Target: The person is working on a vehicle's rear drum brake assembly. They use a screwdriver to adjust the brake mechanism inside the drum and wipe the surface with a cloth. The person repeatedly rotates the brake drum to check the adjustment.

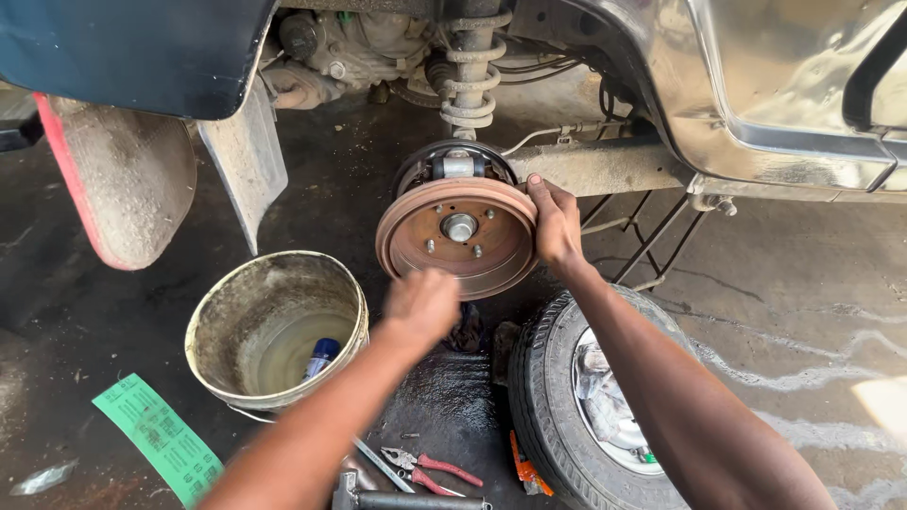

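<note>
On a wet, oily concrete floor, the right hand clasps the rusty brake drum; the blurred left hand seems closed, its hold unclear, beside a dirty bucket.

bucket left of brake drum, wheel below it, pliers between bucket and wheel

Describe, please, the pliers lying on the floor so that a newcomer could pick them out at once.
Start at the dirty round plastic bucket on the dark wet floor, beside the black rubber tyre. Below them, near the bottom edge, lie the red-handled metal pliers. Their two red grips set them apart from the bare grey metal tools alongside.
</note>
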